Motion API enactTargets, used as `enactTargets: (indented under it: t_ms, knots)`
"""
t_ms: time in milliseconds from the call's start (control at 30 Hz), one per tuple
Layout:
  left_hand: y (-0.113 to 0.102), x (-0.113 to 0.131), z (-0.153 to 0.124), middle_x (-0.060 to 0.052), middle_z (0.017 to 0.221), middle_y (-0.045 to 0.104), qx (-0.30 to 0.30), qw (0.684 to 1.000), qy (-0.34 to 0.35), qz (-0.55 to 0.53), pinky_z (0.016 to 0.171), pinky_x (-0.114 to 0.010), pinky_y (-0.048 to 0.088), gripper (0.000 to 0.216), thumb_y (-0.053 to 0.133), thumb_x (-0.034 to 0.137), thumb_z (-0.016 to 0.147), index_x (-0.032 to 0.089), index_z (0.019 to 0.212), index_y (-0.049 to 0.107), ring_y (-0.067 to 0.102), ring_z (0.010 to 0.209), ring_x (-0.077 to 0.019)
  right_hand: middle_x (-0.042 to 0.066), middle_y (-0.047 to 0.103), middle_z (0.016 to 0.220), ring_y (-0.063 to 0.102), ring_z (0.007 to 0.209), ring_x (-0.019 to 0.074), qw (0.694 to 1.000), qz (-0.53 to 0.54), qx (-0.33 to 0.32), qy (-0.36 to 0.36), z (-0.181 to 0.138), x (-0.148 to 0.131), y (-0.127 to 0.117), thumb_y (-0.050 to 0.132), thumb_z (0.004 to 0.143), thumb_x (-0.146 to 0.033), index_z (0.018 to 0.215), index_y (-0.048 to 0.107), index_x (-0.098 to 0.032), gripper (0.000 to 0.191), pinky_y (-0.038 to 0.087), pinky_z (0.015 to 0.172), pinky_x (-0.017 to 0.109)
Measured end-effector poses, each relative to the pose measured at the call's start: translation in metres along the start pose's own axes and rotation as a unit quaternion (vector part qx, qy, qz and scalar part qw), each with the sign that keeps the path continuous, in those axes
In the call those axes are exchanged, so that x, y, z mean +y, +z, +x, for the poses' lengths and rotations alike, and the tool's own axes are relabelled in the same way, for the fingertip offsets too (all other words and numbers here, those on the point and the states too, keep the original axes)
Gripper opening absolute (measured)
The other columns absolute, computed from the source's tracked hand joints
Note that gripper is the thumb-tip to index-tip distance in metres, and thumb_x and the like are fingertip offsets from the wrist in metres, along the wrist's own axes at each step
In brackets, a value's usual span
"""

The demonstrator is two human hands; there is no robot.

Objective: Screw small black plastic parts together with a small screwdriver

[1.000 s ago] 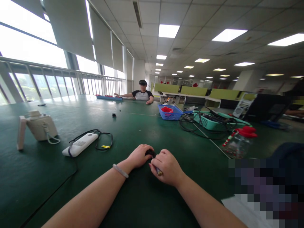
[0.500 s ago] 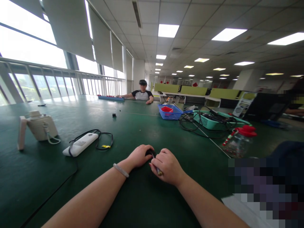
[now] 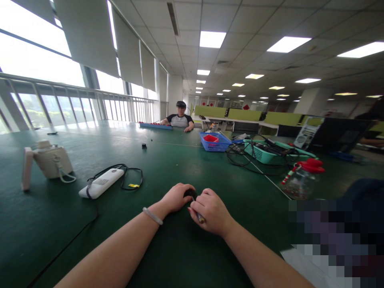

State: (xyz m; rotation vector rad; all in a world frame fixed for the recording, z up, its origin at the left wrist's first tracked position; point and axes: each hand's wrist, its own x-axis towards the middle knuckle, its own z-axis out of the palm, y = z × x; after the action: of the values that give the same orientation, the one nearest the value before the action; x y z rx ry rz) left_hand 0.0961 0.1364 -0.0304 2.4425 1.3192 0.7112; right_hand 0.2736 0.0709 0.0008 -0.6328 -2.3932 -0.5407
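Note:
My left hand [image 3: 179, 197], with a pale bangle on its wrist, has its fingers curled around a small dark, rounded object [image 3: 191, 193] low over the green tabletop. Most of that object is covered by the fingers. Just to the right, my right hand [image 3: 211, 210] is closed on a slim screwdriver-like tool [image 3: 201, 217]. The tool's yellowish handle end sticks out below the fist, and its thin metal shaft points at the dark object. Whether the tip touches it, I cannot tell.
On the left lie a white power strip [image 3: 103, 183] with its black cable and a beige bottle [image 3: 52, 162]. Blue [image 3: 216, 143] and green [image 3: 264, 154] baskets, tangled cables and a red-lidded jar [image 3: 303, 180] stand on the right. Across the table sits a person [image 3: 180, 118] beside a blue tray [image 3: 156, 126].
Both my hands stay almost in place, with the right one shifting only slightly. Across the table, the blue tray has slid to the right, closer to the seated person.

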Motion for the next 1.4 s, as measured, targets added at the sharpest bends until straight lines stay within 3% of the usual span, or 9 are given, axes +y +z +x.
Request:
enactTargets:
  t_ms: [500, 967, 1133, 1400]
  knots:
    - [-0.002, 0.001, -0.001, -0.004, 0.11, 0.069, -0.005, 1.0, 0.003, -0.001, 0.096, -0.035, 0.045, 0.034, 0.06, 0.024, 0.082, 0.026, 0.115, 0.064, 0.061, 0.105, -0.0227, 0.001, 0.061, 0.066, 0.048, 0.063, 0.0144, 1.0, 0.008, -0.007, -0.008, -0.001, 0.003, -0.004, 0.05, 0.091, -0.024, 0.073, 0.063, -0.018, 0.022, 0.038, 0.075, 0.033]
    - [0.001, -0.002, 0.0, -0.004, 0.11, 0.07, 0.004, 1.0, 0.004, 0.008, 0.095, -0.035, 0.046, 0.034, 0.06, 0.025, 0.083, 0.026, 0.117, 0.064, 0.062, 0.105, -0.0231, 0.002, 0.06, 0.066, 0.048, 0.063, 0.0151, 0.999, 0.016, 0.005, 0.035, -0.005, 0.013, 0.0, 0.049, 0.09, -0.025, 0.072, 0.062, -0.018, 0.023, 0.037, 0.073, 0.033]
    - [0.002, -0.004, 0.001, -0.004, 0.111, 0.069, 0.003, 1.0, -0.006, 0.004, 0.098, -0.035, 0.045, 0.036, 0.06, 0.024, 0.083, 0.025, 0.118, 0.064, 0.061, 0.107, -0.0226, 0.002, 0.063, 0.067, 0.051, 0.062, 0.0148, 0.999, 0.026, -0.039, 0.02, -0.005, 0.012, -0.001, 0.048, 0.092, -0.026, 0.075, 0.063, -0.018, 0.023, 0.037, 0.074, 0.032]
    - [0.0, -0.001, 0.001, -0.005, 0.113, 0.068, 0.006, 1.0, -0.024, 0.003, 0.096, -0.036, 0.046, 0.045, 0.063, 0.022, 0.08, 0.026, 0.125, 0.06, 0.062, 0.106, -0.0236, 0.001, 0.068, 0.07, 0.055, 0.061, 0.0149, 0.987, 0.019, -0.161, -0.023, 0.001, 0.001, -0.001, 0.058, 0.087, -0.033, 0.074, 0.062, -0.02, 0.019, 0.038, 0.076, 0.032]
